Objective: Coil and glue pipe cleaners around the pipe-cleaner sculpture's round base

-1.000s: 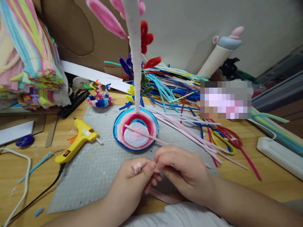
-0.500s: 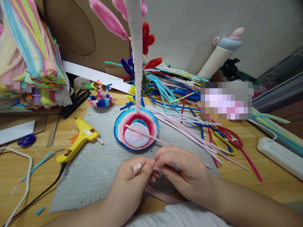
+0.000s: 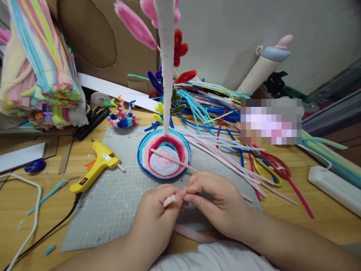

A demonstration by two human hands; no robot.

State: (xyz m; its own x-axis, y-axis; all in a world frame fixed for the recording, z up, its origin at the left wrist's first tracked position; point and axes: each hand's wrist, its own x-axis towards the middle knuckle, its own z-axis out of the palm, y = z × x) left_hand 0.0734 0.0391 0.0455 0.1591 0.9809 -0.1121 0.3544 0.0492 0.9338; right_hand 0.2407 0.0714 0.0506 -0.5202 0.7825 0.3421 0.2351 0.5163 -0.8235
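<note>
My left hand [image 3: 156, 214] is closed around pale pink pipe cleaners [image 3: 169, 201], whose short end pokes out above the thumb. Against its fingertips, my right hand [image 3: 218, 199] pinches a pale pink strand, mostly covered by the fingers. One pink pipe cleaner [image 3: 173, 159] reaches from near my right hand across a round base [image 3: 145, 160] of coiled blue, pink and red. A pink length [image 3: 194, 234] hangs below my hands. From the base rises a white wrapped stem [image 3: 168, 75] bearing coloured loops, among them a red flower [image 3: 179, 49].
A yellow glue gun [image 3: 97, 165] lies left on the grey cutting mat [image 3: 93, 222]. Loose pink pipe cleaners [image 3: 225, 158] and scissors [image 3: 270, 169] are to the right. Bundled pipe cleaners [image 3: 39, 67] stand back left, and a white power strip [image 3: 335, 188] lies far right.
The whole view has shifted slightly, so things sit a little further right. More of the pink end shows above my left thumb. Both hands keep their pinch together.
</note>
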